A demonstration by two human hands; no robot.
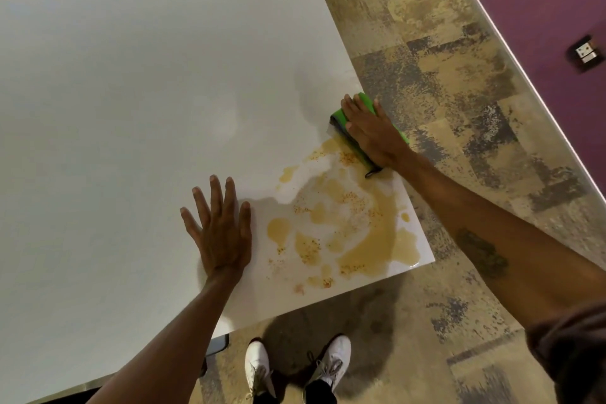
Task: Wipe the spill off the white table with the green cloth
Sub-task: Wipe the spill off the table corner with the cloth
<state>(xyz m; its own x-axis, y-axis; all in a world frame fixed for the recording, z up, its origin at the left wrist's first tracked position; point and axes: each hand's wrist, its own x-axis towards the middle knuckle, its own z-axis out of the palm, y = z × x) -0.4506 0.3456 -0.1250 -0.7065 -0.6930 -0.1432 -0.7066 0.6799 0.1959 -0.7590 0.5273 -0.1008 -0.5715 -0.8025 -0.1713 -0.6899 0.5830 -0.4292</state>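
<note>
- Head view looks down on the white bench (131,92), near corner at lower right, patterned floor (442,59) beyond its edge.
- Spill (344,226): tan liquid with orange-brown specks, spread in pools and streaks over the near right corner, reaching close to both bench edges.
- Green cloth (341,118): folded into a pad, lying flat at the right edge of the bench, at the far end of the spill. Its near edge touches the upper tongue of liquid; a dark loop shows at its lower end.
- Right hand (373,131): palm down, fingers extended, pressing flat on the cloth rather than clenching it.
- Left hand (219,229): spread open, palm flat on dry bench just beside the left margin of the spill, holding nothing; appears to serve as a brace.
- Progress, judged: early. A thin wet film shows between the pools, but nearly all of the liquid remains on the surface.
- Outstanding: the large pool toward the corner, the scattered patches beside the left hand, and the specks along the near edge.
- Risk, judged: liquid lies close to the corner and could be pushed onto the floor.
</note>
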